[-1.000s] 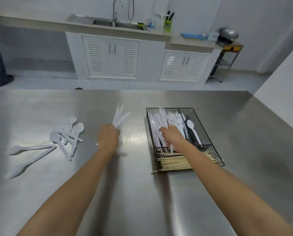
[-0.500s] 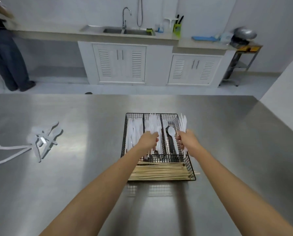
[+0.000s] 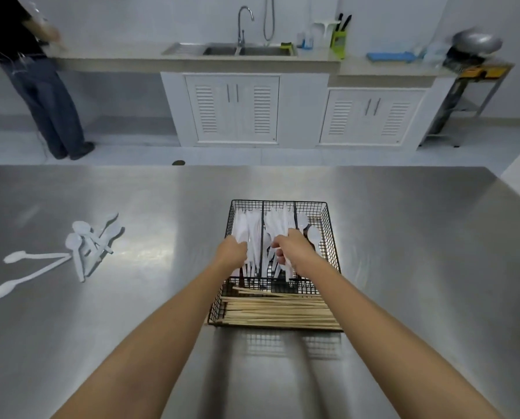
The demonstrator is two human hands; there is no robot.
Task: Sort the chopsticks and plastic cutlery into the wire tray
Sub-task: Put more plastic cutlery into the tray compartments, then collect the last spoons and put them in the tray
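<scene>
A black wire tray (image 3: pixel 331 237) sits in the middle of the shiny metal worktop (image 3: pixel 403 267). Both hands are down inside it. The left hand (image 3: pixel 231 252) is curled around white plastic knives (image 3: pixel 246 228) in the left slot. The right hand (image 3: pixel 292 249) is curled around white cutlery in the middle slot, where the forks (image 3: pixel 278 222) are. White spoons (image 3: pixel 308 228) lie in the right slot. Wooden chopsticks (image 3: pixel 280 313) lie sideways in the long slot at the near end of the tray. A pile of loose white spoons (image 3: pixel 83 249) lies near the left edge of the worktop, well apart from the tray.
</scene>
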